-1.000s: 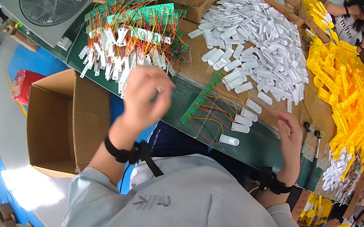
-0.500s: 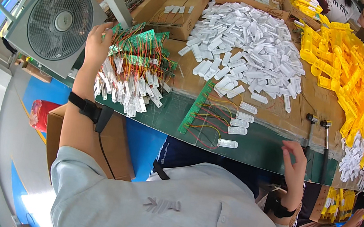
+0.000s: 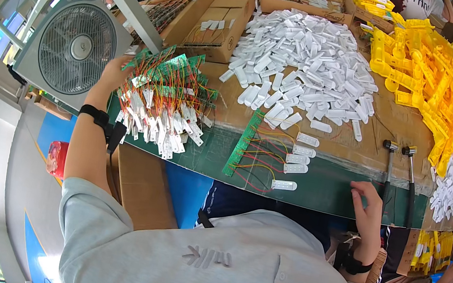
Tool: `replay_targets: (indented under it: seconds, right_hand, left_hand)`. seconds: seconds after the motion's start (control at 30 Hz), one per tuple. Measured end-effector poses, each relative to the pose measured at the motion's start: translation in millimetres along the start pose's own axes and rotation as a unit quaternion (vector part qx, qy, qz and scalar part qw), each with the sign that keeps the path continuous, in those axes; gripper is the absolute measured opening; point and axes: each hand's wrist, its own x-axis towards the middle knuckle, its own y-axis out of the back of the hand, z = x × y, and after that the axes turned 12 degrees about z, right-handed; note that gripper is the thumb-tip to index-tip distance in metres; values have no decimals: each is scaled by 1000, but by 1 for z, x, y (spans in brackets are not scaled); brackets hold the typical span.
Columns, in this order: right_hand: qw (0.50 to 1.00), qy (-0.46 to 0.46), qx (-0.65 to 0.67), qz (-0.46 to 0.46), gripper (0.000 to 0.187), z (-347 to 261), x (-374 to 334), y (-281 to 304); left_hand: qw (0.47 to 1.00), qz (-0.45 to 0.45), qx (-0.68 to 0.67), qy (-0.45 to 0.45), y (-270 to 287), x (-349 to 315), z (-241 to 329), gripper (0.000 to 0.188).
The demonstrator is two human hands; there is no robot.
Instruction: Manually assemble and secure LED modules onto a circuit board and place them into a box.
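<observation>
We place the left hand (image 3: 113,71) at the left edge of the heap of wired circuit boards (image 3: 168,105), nearest to the green boards at its far side. Its fingertips are partly hidden, and we cannot tell whether they grip a board. The heap lies on the left part of the green worktop (image 3: 320,190); its red and yellow leads run toward white end pieces, which hang together at the near side.

We locate the right hand (image 3: 369,204) at the front edge of the worktop, fingers loosely bent, with nothing visible between them. Just beyond it, to the right, two small hammers (image 3: 389,169) lie side by side, heads away from the wearer.

Between the hands, well apart from both, we find a single green circuit board (image 3: 243,143). It lies slightly slanted; red and yellow wires (image 3: 262,158) connect it to four white end pieces (image 3: 295,169) set out in a column to its right.

Behind this board we note a broad pile of white plastic casings (image 3: 305,65) on brown cardboard sheeting (image 3: 227,102). To the right of that pile, we see a tall mound of yellow plastic parts (image 3: 426,91). At the far left stands a grey box fan (image 3: 78,48), near the left hand.
</observation>
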Motion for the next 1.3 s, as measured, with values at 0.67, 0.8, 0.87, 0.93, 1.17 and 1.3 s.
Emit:
replay_targets:
  seconds: [0.67, 0.8, 0.87, 0.93, 1.17, 1.3]
  right_hand:
    - [999, 7, -17, -28, 18, 2, 6, -10]
    - [999, 12, -16, -27, 18, -4, 7, -8]
    - [999, 16, -19, -25, 17, -4, 7, -6]
    - [999, 24, -26, -19, 17, -3, 5, -5]
    - [999, 11, -22, -26, 17, -5, 4, -4]
    - [999, 21, -25, -23, 16, -3, 4, -5]
  left_hand:
    - [973, 134, 183, -29, 128, -44, 81, 25]
    - [991, 8, 133, 27, 136, -58, 45, 26]
    - [982, -179, -3, 56, 134, -67, 34, 28]
    - [994, -65, 71, 53, 129, -71, 45, 29]
    - [978, 121, -103, 134, 129, -89, 49, 26]
    - [993, -51, -13, 103, 134, -100, 44, 27]
